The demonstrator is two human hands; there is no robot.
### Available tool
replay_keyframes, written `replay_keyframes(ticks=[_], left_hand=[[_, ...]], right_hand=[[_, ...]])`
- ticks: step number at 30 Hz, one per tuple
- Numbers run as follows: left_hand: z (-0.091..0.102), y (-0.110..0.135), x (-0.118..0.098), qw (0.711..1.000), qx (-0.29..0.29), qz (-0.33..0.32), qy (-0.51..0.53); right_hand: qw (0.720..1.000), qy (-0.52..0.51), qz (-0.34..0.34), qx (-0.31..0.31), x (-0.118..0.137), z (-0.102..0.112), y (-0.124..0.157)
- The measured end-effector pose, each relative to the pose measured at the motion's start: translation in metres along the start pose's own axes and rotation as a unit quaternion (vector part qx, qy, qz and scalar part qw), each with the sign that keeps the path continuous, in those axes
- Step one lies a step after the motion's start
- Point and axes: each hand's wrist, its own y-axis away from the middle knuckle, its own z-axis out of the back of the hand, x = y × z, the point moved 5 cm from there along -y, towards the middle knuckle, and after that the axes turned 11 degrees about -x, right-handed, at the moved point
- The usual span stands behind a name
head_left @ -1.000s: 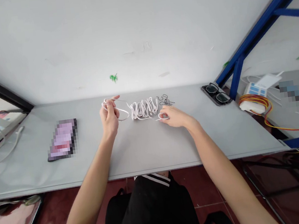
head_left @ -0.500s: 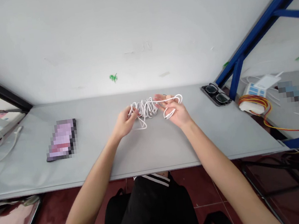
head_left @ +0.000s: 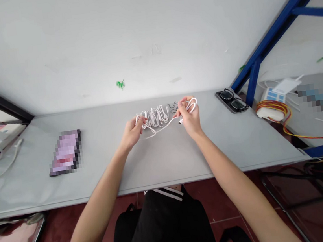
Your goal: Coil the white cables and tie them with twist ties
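Note:
My left hand [head_left: 134, 131] is closed on one part of a white cable [head_left: 166, 126]. The same strand runs across to my right hand [head_left: 190, 118], whose fingers are wrapped round a few loops of it. A plug end pokes out below the right fingers. Between my hands, on the table, lie several coiled white cables [head_left: 157, 115] in a row, touching or close to the left fingertips. Thin dark ties [head_left: 173, 106] lie beside the coils, partly hidden by my right hand.
A blurred phone [head_left: 66, 152] lies on the grey table [head_left: 167, 164] at the left. Glasses [head_left: 233, 99] rest on a dark case at the right. Beyond stand a blue frame [head_left: 274, 30], a power strip [head_left: 270, 113] and red-yellow wires [head_left: 290, 120]. Another strip [head_left: 0, 142] sits far left.
My right hand has turned and closed its spread fingers round the cable loops. The strand between my hands now runs lower, and the dark ties have come into view.

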Motion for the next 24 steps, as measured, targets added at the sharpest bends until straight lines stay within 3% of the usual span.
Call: replay_keyframes(ticks=[4,8,12,16,20,24], left_hand=[[0.003,-0.001,0.001,1.0,-0.002,0.01,0.028],[-0.005,0.005,-0.004,0.998,0.058,0.011,0.017],[-0.01,0.01,-0.015,0.996,0.065,-0.024,0.055],[-0.007,0.009,-0.019,0.995,0.022,-0.056,0.085],[-0.002,0.008,-0.023,0.988,-0.012,-0.098,0.119],[-0.002,0.009,-0.023,0.985,-0.018,-0.107,0.131]], right_hand=[[0.998,-0.061,-0.032,0.003,-0.003,-0.002,-0.004],[0.971,-0.192,-0.141,0.016,-0.011,-0.003,-0.009],[0.942,-0.216,-0.253,0.046,-0.019,-0.005,-0.005],[0.942,-0.145,-0.285,0.104,-0.024,-0.01,0.005],[0.963,0.019,-0.22,0.153,-0.027,-0.013,0.01],[0.932,0.178,-0.158,0.272,-0.033,-0.021,0.019]])
